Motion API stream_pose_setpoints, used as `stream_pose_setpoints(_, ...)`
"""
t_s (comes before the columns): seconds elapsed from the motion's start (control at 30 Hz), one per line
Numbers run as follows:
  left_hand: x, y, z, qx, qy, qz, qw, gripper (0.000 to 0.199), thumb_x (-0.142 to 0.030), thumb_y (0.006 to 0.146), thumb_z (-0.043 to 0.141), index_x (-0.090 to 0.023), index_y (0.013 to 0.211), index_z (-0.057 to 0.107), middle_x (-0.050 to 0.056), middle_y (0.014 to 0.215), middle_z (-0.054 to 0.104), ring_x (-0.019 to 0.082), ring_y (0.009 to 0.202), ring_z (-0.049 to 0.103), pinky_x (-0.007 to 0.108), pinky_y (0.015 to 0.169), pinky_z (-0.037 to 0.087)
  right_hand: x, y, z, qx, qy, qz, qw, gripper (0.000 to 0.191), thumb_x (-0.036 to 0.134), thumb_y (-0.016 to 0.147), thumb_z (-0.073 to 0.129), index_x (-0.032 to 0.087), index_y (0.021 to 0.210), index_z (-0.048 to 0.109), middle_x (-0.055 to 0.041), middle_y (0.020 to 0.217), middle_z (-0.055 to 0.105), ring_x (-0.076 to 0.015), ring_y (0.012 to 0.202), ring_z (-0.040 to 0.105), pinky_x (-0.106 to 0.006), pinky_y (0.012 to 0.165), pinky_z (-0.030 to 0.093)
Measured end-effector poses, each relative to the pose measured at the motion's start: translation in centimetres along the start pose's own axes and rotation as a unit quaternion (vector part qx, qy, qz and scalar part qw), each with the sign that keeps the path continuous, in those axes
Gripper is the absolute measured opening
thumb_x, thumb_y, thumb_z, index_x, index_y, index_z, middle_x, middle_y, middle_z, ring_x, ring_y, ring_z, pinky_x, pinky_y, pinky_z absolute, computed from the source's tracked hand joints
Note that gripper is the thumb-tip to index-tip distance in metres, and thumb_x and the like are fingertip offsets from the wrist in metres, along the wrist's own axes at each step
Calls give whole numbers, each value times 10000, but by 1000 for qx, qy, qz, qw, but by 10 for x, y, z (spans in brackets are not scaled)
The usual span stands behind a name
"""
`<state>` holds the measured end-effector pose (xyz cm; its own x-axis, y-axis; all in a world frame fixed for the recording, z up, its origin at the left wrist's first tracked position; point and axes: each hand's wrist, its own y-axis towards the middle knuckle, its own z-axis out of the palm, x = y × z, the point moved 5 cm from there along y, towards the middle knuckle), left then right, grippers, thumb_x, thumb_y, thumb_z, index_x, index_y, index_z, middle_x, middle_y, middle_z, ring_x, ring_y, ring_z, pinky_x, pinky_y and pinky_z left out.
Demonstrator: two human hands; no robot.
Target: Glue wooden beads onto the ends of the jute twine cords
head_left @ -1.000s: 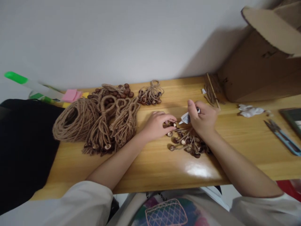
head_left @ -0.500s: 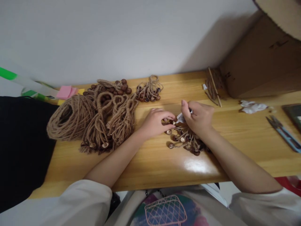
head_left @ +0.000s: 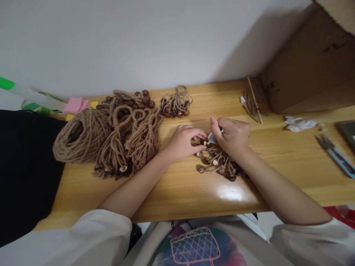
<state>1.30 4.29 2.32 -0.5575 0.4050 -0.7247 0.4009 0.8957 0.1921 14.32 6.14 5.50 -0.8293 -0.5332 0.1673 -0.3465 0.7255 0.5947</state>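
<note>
Between thumb and fingers, my left hand (head_left: 185, 142) pinches a small brown nut shell (head_left: 205, 143) with a pale inside. My right hand (head_left: 233, 136) is closed around a small white glue tube (head_left: 212, 139), its nozzle slanting down to that shell. Under and in front of my hands lies a bunch of twine strands ending in brown shells (head_left: 222, 164), some with pale open sides up. My right palm hides part of the tube and some strands.
Left of my hands are a ball of twine (head_left: 81, 136), knotted twine tassels (head_left: 142, 138) and a smaller shell bunch (head_left: 176, 103). To the right are a cardboard box (head_left: 307, 74), thin sticks (head_left: 253, 99), crumpled tissue (head_left: 299, 123) and blue thread snips (head_left: 335, 155).
The whole view has shifted slightly. Both hands keep nearly the same pose, with the tube's nozzle still at the shell.
</note>
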Motion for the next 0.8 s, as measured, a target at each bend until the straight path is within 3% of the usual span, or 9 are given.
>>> stream_pose_setpoints(0.27,-1,0,0,-3,-4,3,1000,217,-182,648,760,-203,844,670,-22,788,710,146,740,626,306,769,437,-1,0,0,2,28,21,999,462,359,887,393,193,460,333,27,389,321,-80,384,291,-239,426,209)
stream_pose_setpoints(0.4,-2,-1,-1,-5,-2,4,1000,221,-188,671,744,-209,878,672,-15,825,717,146,750,628,310,774,439,-18,-2,1,-27,113,131,985,481,412,899,392,199,472,325,36,409,293,-79,397,294,-245,435,230)
stream_pose_setpoints(0.57,-4,-2,-2,-13,-13,1,1000,211,-184,692,720,-200,897,674,-3,854,723,133,722,625,310,784,456,-52,-9,18,-68,270,321,905,470,449,861,456,195,470,394,35,433,358,-85,428,328,-237,426,245)
stream_pose_setpoints(0.7,-4,-1,-1,-19,-50,-14,998,168,-171,714,684,-177,881,678,16,835,720,115,688,618,268,723,479,-64,-15,39,-15,349,442,826,414,396,836,474,179,485,449,37,448,403,-81,444,342,-225,448,275)
stream_pose_setpoints(0.8,-5,-1,-1,-33,-74,-25,996,159,-171,717,669,-151,874,674,26,801,712,106,656,601,247,681,483,-62,-14,40,-6,360,446,820,399,407,822,443,183,492,435,41,458,393,-87,459,349,-225,459,281)
